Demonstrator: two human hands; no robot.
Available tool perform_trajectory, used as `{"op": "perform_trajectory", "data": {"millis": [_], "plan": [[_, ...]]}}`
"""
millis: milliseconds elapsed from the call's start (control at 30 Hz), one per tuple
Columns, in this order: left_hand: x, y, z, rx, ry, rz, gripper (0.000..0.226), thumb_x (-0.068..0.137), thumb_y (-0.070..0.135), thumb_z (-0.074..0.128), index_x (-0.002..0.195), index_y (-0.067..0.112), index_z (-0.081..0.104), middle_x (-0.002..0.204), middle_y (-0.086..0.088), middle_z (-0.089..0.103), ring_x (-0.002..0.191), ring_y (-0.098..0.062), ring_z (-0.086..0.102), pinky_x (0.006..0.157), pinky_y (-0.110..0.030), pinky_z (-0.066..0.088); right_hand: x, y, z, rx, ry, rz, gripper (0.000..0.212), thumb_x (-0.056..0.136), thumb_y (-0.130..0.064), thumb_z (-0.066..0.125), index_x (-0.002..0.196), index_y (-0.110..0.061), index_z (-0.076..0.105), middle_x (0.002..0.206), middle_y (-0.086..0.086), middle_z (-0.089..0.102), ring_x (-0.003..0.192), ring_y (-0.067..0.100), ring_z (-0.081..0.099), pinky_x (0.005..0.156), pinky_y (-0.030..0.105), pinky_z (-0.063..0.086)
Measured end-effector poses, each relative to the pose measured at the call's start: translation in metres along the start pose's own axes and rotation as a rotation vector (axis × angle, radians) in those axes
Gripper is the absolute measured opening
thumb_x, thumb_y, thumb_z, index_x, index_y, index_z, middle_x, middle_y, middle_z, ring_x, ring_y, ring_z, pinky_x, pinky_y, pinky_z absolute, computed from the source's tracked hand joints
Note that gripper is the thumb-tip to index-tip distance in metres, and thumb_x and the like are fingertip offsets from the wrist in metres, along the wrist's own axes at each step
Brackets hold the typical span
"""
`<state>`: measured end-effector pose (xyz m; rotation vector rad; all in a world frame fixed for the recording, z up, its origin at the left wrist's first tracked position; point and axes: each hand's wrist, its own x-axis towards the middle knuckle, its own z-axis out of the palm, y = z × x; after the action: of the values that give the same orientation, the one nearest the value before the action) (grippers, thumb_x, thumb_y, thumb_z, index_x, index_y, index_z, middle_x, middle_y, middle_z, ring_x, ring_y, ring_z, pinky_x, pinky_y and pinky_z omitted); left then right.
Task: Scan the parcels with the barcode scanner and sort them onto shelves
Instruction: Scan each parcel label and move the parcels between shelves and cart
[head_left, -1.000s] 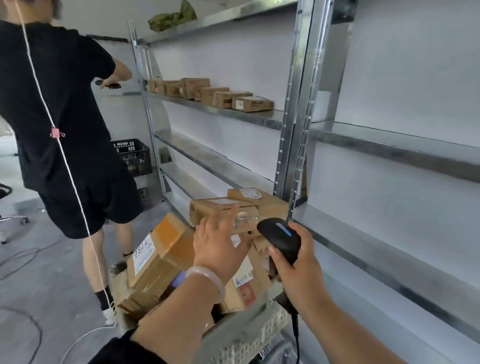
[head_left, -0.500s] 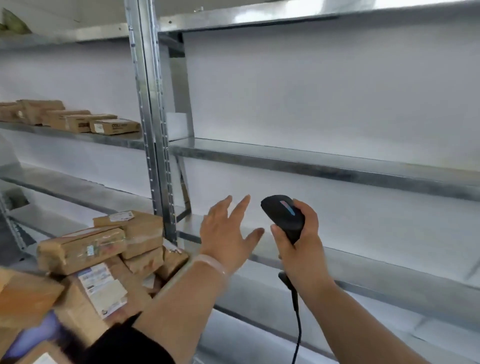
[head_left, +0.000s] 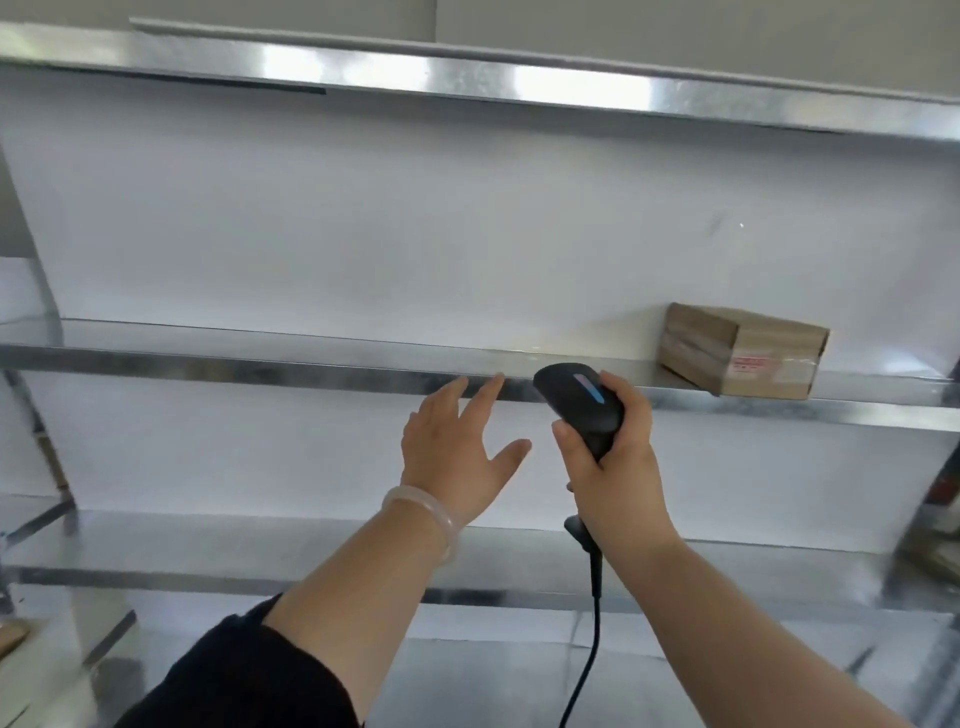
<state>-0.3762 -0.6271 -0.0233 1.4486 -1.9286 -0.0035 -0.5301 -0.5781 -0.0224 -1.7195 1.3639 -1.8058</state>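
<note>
The view has swung right and up since a moment ago: the piled parcels and steel upright are gone, and metal shelves (head_left: 260, 358) against a white wall (head_left: 363, 208) fill the frame. The left hand (head_left: 457, 447), a bracelet (head_left: 423, 512) on its wrist, hangs spread and holding nothing below the middle shelf's edge. The right hand (head_left: 613, 467) grips the black scanner (head_left: 579, 402), its cable (head_left: 589, 649) trailing down, while one cardboard parcel (head_left: 743, 351) sits on that shelf to the right.

A white wall (head_left: 363, 208) fills the background, with a small grey scuff (head_left: 717, 224) toward its upper right. Above it runs a duller grey strip (head_left: 675, 31). A translucent bracelet (head_left: 426, 512) circles one wrist. Reddish, dark shapes (head_left: 943, 488) at the right edge are too blurred to identify.
</note>
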Motion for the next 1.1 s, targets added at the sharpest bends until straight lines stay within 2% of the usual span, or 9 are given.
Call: {"op": "perform_trajectory", "data": {"millis": [67, 200, 300, 433, 500, 767, 933, 1033, 1100], "plan": [[0.012, 0.023, 0.019, -0.010, -0.031, 0.008, 0.074, 0.091, 0.066, 0.046, 0.154, 0.045, 0.012, 0.165, 0.003, 0.014, 0.152, -0.024, 0.011, 0.122, -0.047, 0.019, 0.012, 0.007, -0.027, -0.016, 0.029, 0.010, 0.047, 0.092, -0.027, 0.061, 0.125, -0.049, 0.035, 0.111, -0.017, 0.060, 0.084, 0.008, 0.063, 0.075, 0.033, 0.057], [0.038, 0.065, 0.044, -0.073, -0.070, 0.084, 0.075, 0.092, 0.065, 0.047, 0.155, 0.043, 0.011, 0.164, 0.002, 0.014, 0.151, -0.023, 0.011, 0.121, -0.044, 0.018, 0.037, 0.017, -0.068, -0.040, 0.078, 0.040, 0.046, 0.093, -0.027, 0.061, 0.127, -0.045, 0.036, 0.105, -0.020, 0.059, 0.073, 0.009, 0.062, 0.055, 0.027, 0.055], [0.063, 0.092, 0.059, -0.135, -0.083, 0.152, 0.075, 0.092, 0.064, 0.048, 0.154, 0.043, 0.013, 0.164, 0.003, 0.015, 0.151, -0.022, 0.011, 0.121, -0.043, 0.018, 0.059, 0.028, -0.091, -0.085, 0.124, 0.039, 0.048, 0.092, -0.029, 0.061, 0.129, -0.045, 0.036, 0.110, -0.016, 0.059, 0.083, 0.013, 0.063, 0.063, 0.026, 0.049], [0.095, 0.113, 0.088, -0.189, -0.107, 0.207, 0.074, 0.092, 0.062, 0.050, 0.154, 0.045, 0.014, 0.163, 0.004, 0.018, 0.150, -0.022, 0.014, 0.121, -0.044, 0.020, 0.080, 0.047, -0.110, -0.099, 0.221, 0.098, 0.047, 0.093, -0.027, 0.061, 0.128, -0.045, 0.036, 0.106, -0.019, 0.058, 0.078, 0.017, 0.064, 0.046, 0.017, 0.044], [0.107, 0.121, 0.103, -0.217, -0.123, 0.231, 0.072, 0.092, 0.061, 0.051, 0.153, 0.045, 0.015, 0.162, 0.005, 0.018, 0.150, -0.022, 0.015, 0.120, -0.043, 0.021, 0.088, 0.055, -0.118, -0.131, 0.266, 0.116, 0.046, 0.093, -0.027, 0.061, 0.127, -0.046, 0.036, 0.105, -0.024, 0.056, 0.076, 0.018, 0.064, 0.045, 0.017, 0.044], [0.153, 0.163, 0.139, -0.266, -0.179, 0.314, 0.073, 0.094, 0.060, 0.048, 0.155, 0.041, 0.013, 0.162, 0.001, 0.017, 0.149, -0.024, 0.014, 0.121, -0.042, 0.022, 0.130, 0.077, -0.167, -0.187, 0.432, 0.144, 0.045, 0.094, -0.025, 0.061, 0.126, -0.044, 0.036, 0.101, -0.027, 0.051, 0.066, 0.023, 0.061, 0.048, 0.035, 0.056], [0.173, 0.190, 0.166, -0.322, -0.206, 0.294, 0.075, 0.093, 0.059, 0.052, 0.154, 0.042, 0.012, 0.162, 0.003, 0.015, 0.149, -0.022, 0.011, 0.120, -0.041, 0.020, 0.157, 0.095, -0.212, -0.185, 0.466, 0.116, 0.043, 0.095, -0.023, 0.058, 0.121, -0.048, 0.034, 0.105, -0.016, 0.055, 0.069, 0.024, 0.060, 0.038, 0.023, 0.050], [0.183, 0.209, 0.182, -0.384, -0.186, 0.274, 0.077, 0.092, 0.057, 0.055, 0.154, 0.043, 0.013, 0.160, 0.005, 0.017, 0.148, -0.021, 0.012, 0.120, -0.042, 0.023, 0.178, 0.110, -0.237, -0.141, 0.466, 0.131, 0.042, 0.095, -0.026, 0.057, 0.121, -0.050, 0.034, 0.106, -0.016, 0.053, 0.074, 0.016, 0.057, 0.040, 0.033, 0.054], [0.188, 0.224, 0.189, -0.455, -0.192, 0.231, 0.078, 0.091, 0.056, 0.056, 0.154, 0.043, 0.013, 0.160, 0.008, 0.015, 0.149, -0.018, 0.011, 0.120, -0.041, 0.022, 0.192, 0.120, -0.252, -0.137, 0.451, 0.120, 0.042, 0.096, -0.026, 0.055, 0.126, -0.046, 0.033, 0.104, -0.021, 0.051, 0.073, 0.007, 0.054, 0.039, 0.022, 0.050]]}}
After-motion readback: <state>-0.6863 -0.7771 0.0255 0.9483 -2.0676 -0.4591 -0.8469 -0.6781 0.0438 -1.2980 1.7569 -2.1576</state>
